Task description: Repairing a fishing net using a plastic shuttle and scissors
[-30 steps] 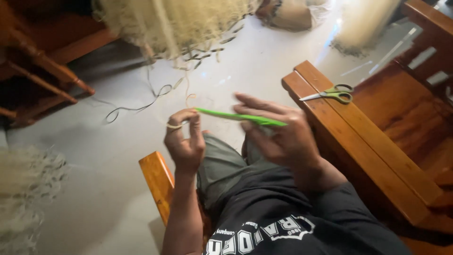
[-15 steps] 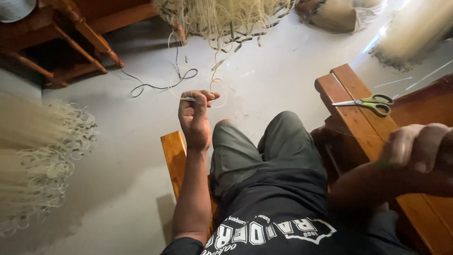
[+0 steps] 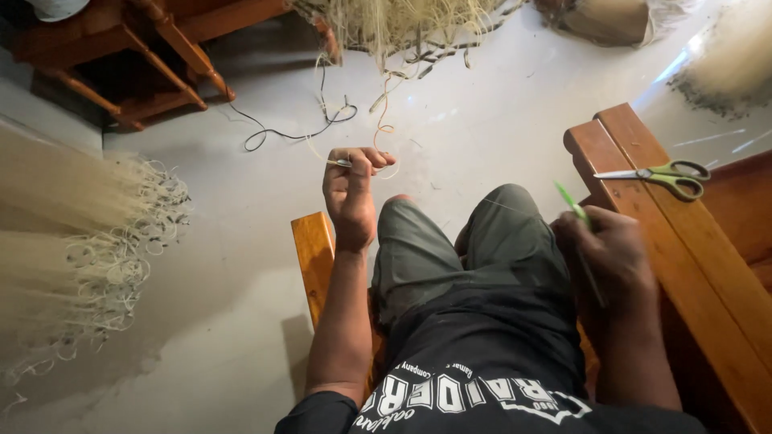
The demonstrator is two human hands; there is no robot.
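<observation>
Thin pale line [image 3: 384, 133] pinched in the left hand [image 3: 351, 193] looks smooth; the right hand [image 3: 605, 253] grips a glossy green plastic needle [image 3: 569, 200], beside a varnished wooden bench [image 3: 643, 209] and plastic-handled metal scissors [image 3: 659, 175].

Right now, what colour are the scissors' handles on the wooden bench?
Light green with grey inner rims on the scissors, lying on the wooden bench. Head view, the only one, shows them clearly.

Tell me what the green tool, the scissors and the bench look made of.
Green tool: thin, uniformly bright green, likely plastic. Scissors: shiny grey blades, probably steel, with green handles that look plastic. Bench: orange-brown wood with visible grain and a slight gloss, seemingly varnished.
</observation>
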